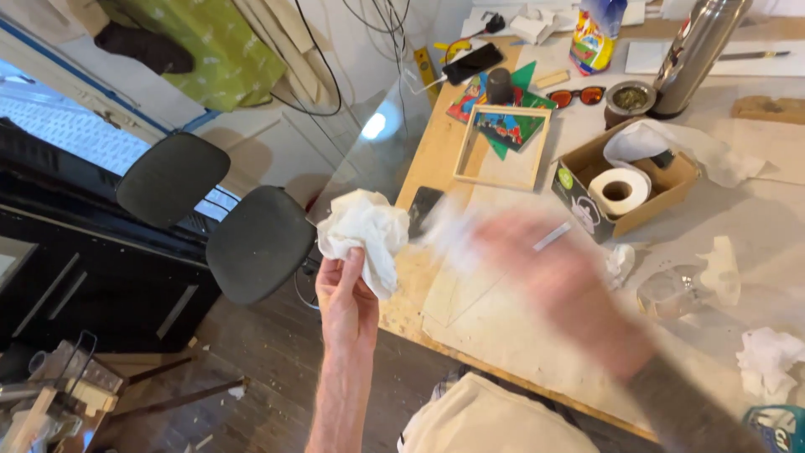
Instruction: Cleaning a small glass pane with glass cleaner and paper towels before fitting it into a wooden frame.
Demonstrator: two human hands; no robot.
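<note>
My left hand is raised off the table's left edge, with its fingers closed on a crumpled white paper wad. Just above and behind the wad, a clear glass pane slants up and catches a bright reflection; whether the wad touches it is unclear. My right hand is a heavy motion blur over the wooden table. A whitish smear sits at its fingertips. A dark phone lies on the table between the two hands.
A wooden frame with coloured glass pieces lies further back. A cardboard box with a paper roll, a steel flask, sunglasses and crumpled papers crowd the right. Two dark stools stand left of the table.
</note>
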